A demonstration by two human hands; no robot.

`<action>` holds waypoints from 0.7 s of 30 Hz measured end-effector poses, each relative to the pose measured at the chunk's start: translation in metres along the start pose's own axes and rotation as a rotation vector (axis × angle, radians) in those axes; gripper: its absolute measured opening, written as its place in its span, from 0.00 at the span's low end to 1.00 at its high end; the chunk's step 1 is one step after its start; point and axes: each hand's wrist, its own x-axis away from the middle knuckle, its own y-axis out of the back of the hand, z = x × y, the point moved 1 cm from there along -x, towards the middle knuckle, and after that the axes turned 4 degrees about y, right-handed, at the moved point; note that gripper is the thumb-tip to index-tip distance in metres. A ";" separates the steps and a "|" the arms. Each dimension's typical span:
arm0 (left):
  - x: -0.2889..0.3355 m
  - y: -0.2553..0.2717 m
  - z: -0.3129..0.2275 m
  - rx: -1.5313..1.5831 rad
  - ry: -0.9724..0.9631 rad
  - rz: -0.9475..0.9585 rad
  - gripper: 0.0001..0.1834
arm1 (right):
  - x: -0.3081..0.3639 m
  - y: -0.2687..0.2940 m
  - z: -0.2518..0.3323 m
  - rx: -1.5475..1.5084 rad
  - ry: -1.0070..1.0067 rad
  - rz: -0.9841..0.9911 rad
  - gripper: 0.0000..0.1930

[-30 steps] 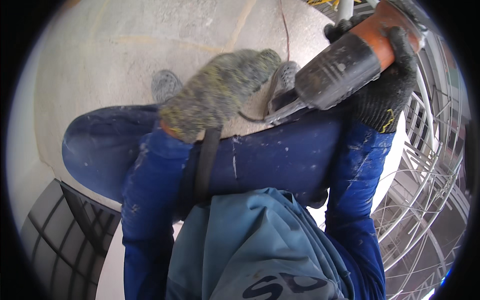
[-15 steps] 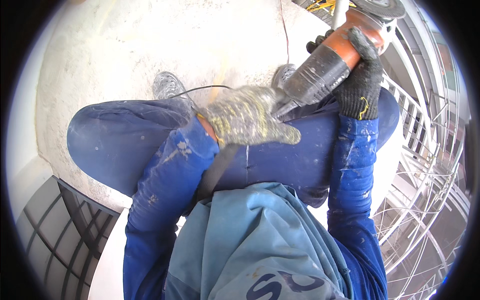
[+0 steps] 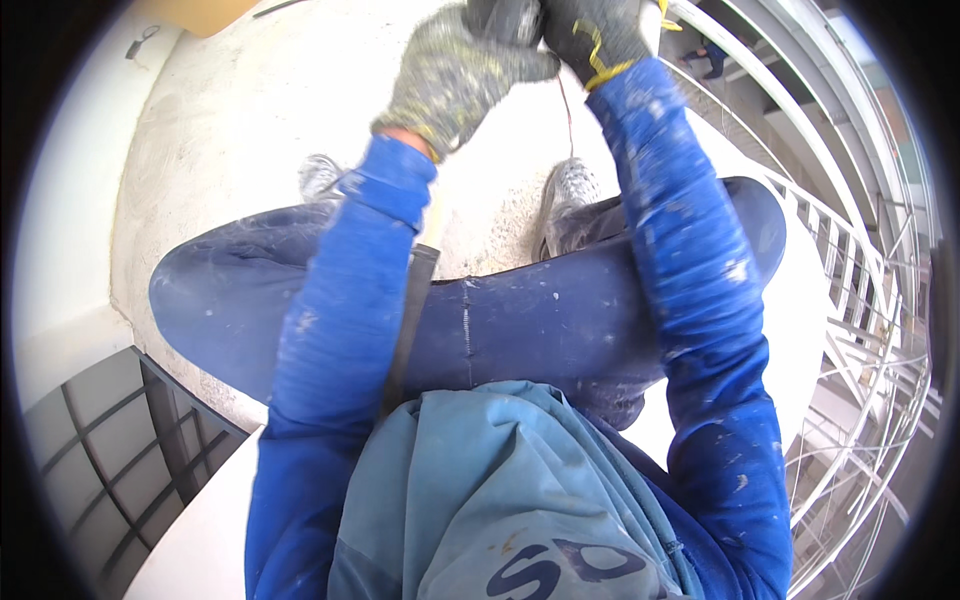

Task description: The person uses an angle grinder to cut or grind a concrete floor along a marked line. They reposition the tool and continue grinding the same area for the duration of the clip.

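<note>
Both my arms reach far forward to the upper edge of the head view. The dark rear body of an angle grinder shows there, its orange front and disc cut off by the edge. My left hand, in a grey and yellow knit glove, is closed round this body, slightly blurred. Against its right side is my right hand, in a black glove with a yellow thread at the cuff. It is closed at the grinder, with its fingertips hidden. Dust and pale splashes mark both blue sleeves.
My bent legs and dusty shoes rest on a pale, dusty floor. A thin cable runs across it. White metal railings curve along the right. A white wall and dark grid panel stand left.
The grinder has moved forward and left, mostly out of the picture, with my right hand. My left hand, earlier stretched open over my lap, has moved forward and closed on the grinder's rear body.
</note>
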 end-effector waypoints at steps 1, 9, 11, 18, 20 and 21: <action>0.006 -0.012 0.014 -0.070 0.096 -0.082 0.24 | 0.016 0.001 -0.007 0.518 0.158 0.250 0.24; 0.065 -0.078 0.115 0.316 0.596 0.160 0.24 | 0.139 -0.029 -0.092 -0.675 -1.067 -0.020 0.27; 0.073 -0.087 0.121 0.322 0.631 0.162 0.28 | 0.148 -0.023 -0.095 -0.842 -1.224 -0.059 0.25; 0.091 -0.095 0.125 0.735 0.855 0.358 0.20 | 0.161 -0.016 -0.107 -0.660 -1.138 0.020 0.20; 0.093 -0.092 0.131 0.512 0.784 0.288 0.23 | 0.181 -0.026 -0.116 -0.701 -1.160 -0.002 0.22; 0.093 -0.092 0.136 0.334 0.774 0.249 0.24 | 0.192 -0.032 -0.121 -0.703 -1.179 -0.011 0.23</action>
